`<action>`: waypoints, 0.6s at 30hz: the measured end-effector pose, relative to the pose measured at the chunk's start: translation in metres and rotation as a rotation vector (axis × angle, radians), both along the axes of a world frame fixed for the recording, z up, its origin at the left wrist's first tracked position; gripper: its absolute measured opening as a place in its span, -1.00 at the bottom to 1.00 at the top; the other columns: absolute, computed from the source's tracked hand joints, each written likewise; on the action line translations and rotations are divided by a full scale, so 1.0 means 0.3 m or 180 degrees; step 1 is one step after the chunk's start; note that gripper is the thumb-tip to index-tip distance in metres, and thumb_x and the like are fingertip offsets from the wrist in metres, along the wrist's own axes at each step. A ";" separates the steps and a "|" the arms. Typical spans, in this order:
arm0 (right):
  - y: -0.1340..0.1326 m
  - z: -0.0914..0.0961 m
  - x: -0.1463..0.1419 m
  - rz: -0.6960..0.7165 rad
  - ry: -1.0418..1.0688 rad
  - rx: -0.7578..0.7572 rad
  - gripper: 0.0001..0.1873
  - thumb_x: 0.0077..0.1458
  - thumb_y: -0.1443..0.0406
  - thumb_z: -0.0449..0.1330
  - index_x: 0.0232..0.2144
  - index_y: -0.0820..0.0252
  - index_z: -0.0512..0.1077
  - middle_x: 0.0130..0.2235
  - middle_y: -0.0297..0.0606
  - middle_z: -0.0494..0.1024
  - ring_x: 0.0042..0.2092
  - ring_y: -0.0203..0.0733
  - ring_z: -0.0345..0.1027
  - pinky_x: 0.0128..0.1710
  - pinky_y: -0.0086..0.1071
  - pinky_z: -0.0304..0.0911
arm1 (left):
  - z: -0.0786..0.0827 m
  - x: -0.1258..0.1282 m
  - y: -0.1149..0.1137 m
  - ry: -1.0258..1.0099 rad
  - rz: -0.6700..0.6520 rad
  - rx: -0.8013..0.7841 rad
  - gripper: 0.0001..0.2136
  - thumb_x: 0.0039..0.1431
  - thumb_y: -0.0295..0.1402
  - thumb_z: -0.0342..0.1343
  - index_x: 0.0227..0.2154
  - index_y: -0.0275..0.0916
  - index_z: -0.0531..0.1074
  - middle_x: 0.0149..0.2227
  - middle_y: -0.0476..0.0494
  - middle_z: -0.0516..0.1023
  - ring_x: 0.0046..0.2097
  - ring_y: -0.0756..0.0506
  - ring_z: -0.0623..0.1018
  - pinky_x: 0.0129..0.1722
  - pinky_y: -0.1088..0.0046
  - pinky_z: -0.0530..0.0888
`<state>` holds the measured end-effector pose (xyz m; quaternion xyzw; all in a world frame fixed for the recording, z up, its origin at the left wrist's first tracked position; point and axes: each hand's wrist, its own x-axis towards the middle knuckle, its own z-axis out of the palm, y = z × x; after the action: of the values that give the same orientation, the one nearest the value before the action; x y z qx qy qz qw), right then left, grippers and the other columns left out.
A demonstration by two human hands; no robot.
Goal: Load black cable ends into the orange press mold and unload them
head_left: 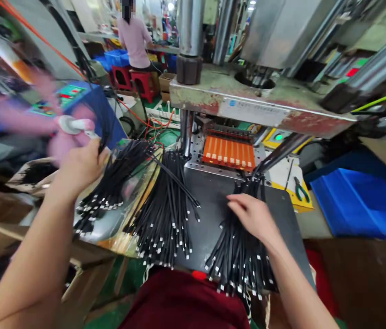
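My left hand (82,167) is raised at the left, beside the blurred pink blades of a fan (72,124) and above the left bundle of black cables (110,183). Its fingers are curled together; what they hold, if anything, is hidden. Palm down, my right hand (252,217) lies over the right bundle of black cables (239,260). The thumb and forefinger reach left with a small gap between them, and the other fingers are hard to see. Between the hands, a middle bundle of black cables (165,205) has its silver plug ends toward me.
Behind the bundles stands a press (254,107) with thick metal columns, over an orange slotted mould (229,153). Green-handled pliers (301,191) lie at the right, near a blue bin (353,201). A person in a pink top (135,41) sits farther back.
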<state>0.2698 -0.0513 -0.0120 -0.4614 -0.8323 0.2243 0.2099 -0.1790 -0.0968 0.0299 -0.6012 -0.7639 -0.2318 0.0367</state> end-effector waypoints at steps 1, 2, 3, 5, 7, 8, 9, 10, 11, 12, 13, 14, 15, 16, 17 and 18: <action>0.035 0.001 -0.108 0.0532 -0.0021 -0.0129 -0.74 0.21 0.24 0.05 -0.14 0.09 0.50 -0.18 -0.21 0.54 -0.15 -0.16 0.42 -0.11 -0.32 0.27 | -0.037 -0.011 0.003 0.0574 0.0291 -0.0066 -0.57 0.24 -0.06 -0.12 -0.05 -0.32 0.32 -0.55 0.02 0.17 -0.47 -0.07 0.37 -0.36 0.34 0.33; 0.067 0.000 -0.207 0.0774 -0.0070 -0.0130 -0.75 0.20 0.30 0.08 -0.14 0.12 0.50 -0.23 -0.23 0.54 -0.19 -0.20 0.41 -0.14 -0.37 0.25 | -0.077 -0.012 0.004 0.0917 0.0497 -0.0196 -0.53 0.22 -0.02 -0.11 -0.03 -0.33 0.32 -0.55 0.00 0.20 -0.42 -0.13 0.41 -0.32 0.28 0.35; 0.094 -0.005 -0.295 0.0817 -0.0203 -0.0096 -0.76 0.19 0.33 0.10 -0.13 0.16 0.50 -0.26 -0.24 0.53 -0.22 -0.23 0.40 -0.17 -0.41 0.22 | -0.117 -0.006 0.002 0.1049 0.0611 -0.0325 -0.48 0.19 0.02 -0.09 -0.02 -0.33 0.33 -0.54 -0.01 0.23 -0.38 -0.16 0.44 -0.30 0.25 0.35; 0.135 -0.023 -0.426 0.0828 -0.0419 -0.0101 -0.82 0.15 0.34 0.17 -0.19 0.19 0.52 -0.32 -0.27 0.51 -0.27 -0.24 0.38 -0.24 -0.44 0.18 | -0.186 0.021 -0.011 0.0960 0.0597 -0.0384 -0.43 0.17 0.07 -0.09 0.02 -0.31 0.33 -0.49 -0.03 0.28 -0.34 -0.19 0.46 -0.29 0.26 0.33; 0.162 -0.046 -0.498 0.0831 -0.0545 -0.0171 -0.92 0.09 0.34 0.23 -0.37 0.22 0.54 -0.43 -0.33 0.48 -0.34 -0.25 0.37 -0.34 -0.46 0.13 | -0.230 0.056 -0.031 0.0731 0.0570 -0.0204 -0.43 0.17 0.07 -0.09 0.08 -0.25 0.29 -0.42 -0.04 0.31 -0.29 -0.19 0.47 -0.29 0.27 0.30; 0.172 -0.056 -0.516 0.0858 -0.0577 -0.0213 -0.91 0.07 0.35 0.25 -0.47 0.23 0.52 -0.49 -0.36 0.45 -0.38 -0.26 0.36 -0.39 -0.47 0.10 | -0.240 0.073 -0.039 0.0626 0.0561 -0.0076 -0.44 0.17 0.06 -0.08 0.10 -0.21 0.27 -0.39 -0.04 0.32 -0.25 -0.21 0.47 -0.28 0.26 0.28; 0.180 -0.063 -0.525 0.0894 -0.0617 -0.0246 -0.86 0.05 0.35 0.27 -0.54 0.23 0.49 -0.55 -0.39 0.42 -0.43 -0.28 0.34 -0.43 -0.48 0.06 | -0.243 0.089 -0.046 0.0547 0.0528 0.0059 -0.46 0.17 0.04 -0.06 0.10 -0.19 0.26 -0.36 -0.05 0.33 -0.21 -0.23 0.46 -0.27 0.25 0.27; 0.184 -0.064 -0.526 0.0946 -0.0650 -0.0264 -0.81 0.03 0.35 0.28 -0.59 0.23 0.45 -0.59 -0.42 0.38 -0.46 -0.29 0.32 -0.46 -0.49 0.03 | -0.238 0.103 -0.050 0.0503 0.0485 0.0190 -0.48 0.16 0.02 -0.03 0.09 -0.17 0.26 -0.34 -0.05 0.35 -0.17 -0.26 0.44 -0.26 0.24 0.27; 0.184 -0.059 -0.520 0.1012 -0.0670 -0.0258 -0.79 0.01 0.34 0.30 -0.61 0.22 0.43 -0.61 -0.44 0.36 -0.48 -0.31 0.31 -0.47 -0.50 0.01 | -0.227 0.117 -0.050 0.0496 0.0447 0.0315 -0.50 0.15 0.00 0.00 0.08 -0.15 0.27 -0.32 -0.06 0.37 -0.13 -0.29 0.43 -0.24 0.22 0.27; 0.180 -0.048 -0.510 0.1077 -0.0675 -0.0223 -0.79 0.00 0.33 0.31 -0.61 0.21 0.42 -0.60 -0.46 0.37 -0.48 -0.31 0.30 -0.47 -0.50 0.01 | -0.212 0.130 -0.047 0.0523 0.0420 0.0403 -0.51 0.15 -0.01 0.01 0.07 -0.15 0.27 -0.29 -0.08 0.40 -0.09 -0.32 0.41 -0.22 0.20 0.27; 0.172 -0.030 -0.496 0.1133 -0.0666 -0.0169 -0.81 0.01 0.32 0.31 -0.58 0.19 0.42 -0.57 -0.45 0.39 -0.46 -0.31 0.31 -0.46 -0.49 0.02 | -0.194 0.144 -0.040 0.0588 0.0407 0.0434 -0.52 0.16 -0.03 0.02 0.07 -0.16 0.27 -0.25 -0.11 0.42 -0.06 -0.34 0.40 -0.20 0.19 0.27; 0.160 -0.007 -0.478 0.1202 -0.0651 -0.0049 -0.84 0.03 0.31 0.30 -0.53 0.18 0.42 -0.51 -0.43 0.43 -0.42 -0.29 0.32 -0.44 -0.48 0.04 | -0.176 0.159 -0.029 0.0676 0.0391 0.0411 -0.54 0.17 -0.04 0.01 0.06 -0.19 0.28 -0.21 -0.14 0.44 -0.05 -0.35 0.40 -0.19 0.18 0.28; 0.147 0.018 -0.459 0.1275 -0.0631 0.0160 -0.87 0.07 0.30 0.28 -0.48 0.18 0.42 -0.45 -0.39 0.46 -0.38 -0.27 0.32 -0.40 -0.46 0.06 | -0.158 0.177 -0.014 0.0751 0.0317 0.0345 -0.56 0.20 -0.07 -0.01 0.03 -0.23 0.31 -0.18 -0.18 0.45 -0.06 -0.34 0.42 -0.19 0.18 0.30; 0.135 0.044 -0.438 0.1343 -0.0608 0.0436 -0.89 0.12 0.28 0.24 -0.44 0.18 0.42 -0.39 -0.34 0.47 -0.33 -0.24 0.33 -0.35 -0.43 0.08 | -0.143 0.197 0.006 0.0776 0.0143 0.0259 -0.60 0.22 -0.10 -0.04 -0.02 -0.26 0.35 -0.19 -0.21 0.47 -0.10 -0.30 0.45 -0.20 0.20 0.32; 0.129 0.069 -0.418 0.1389 -0.0571 0.0736 -0.89 0.16 0.28 0.20 -0.40 0.18 0.41 -0.35 -0.29 0.47 -0.30 -0.22 0.33 -0.30 -0.40 0.10 | -0.132 0.222 0.032 0.0717 -0.0129 0.0181 -0.64 0.24 -0.13 -0.06 -0.09 -0.29 0.40 -0.21 -0.21 0.49 -0.16 -0.25 0.48 -0.21 0.23 0.34; 0.132 0.091 -0.399 0.1392 -0.0508 0.1008 -0.87 0.20 0.27 0.16 -0.38 0.18 0.41 -0.34 -0.26 0.47 -0.28 -0.20 0.32 -0.26 -0.38 0.11 | -0.124 0.250 0.063 0.0563 -0.0478 0.0133 -0.68 0.25 -0.16 -0.07 -0.17 -0.29 0.44 -0.26 -0.19 0.51 -0.22 -0.19 0.51 -0.23 0.27 0.36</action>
<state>0.1501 -0.0117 0.0153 -0.2485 -0.9507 0.0944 0.1598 -0.1041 -0.0781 -0.0072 -0.6740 -0.7054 -0.1958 0.0991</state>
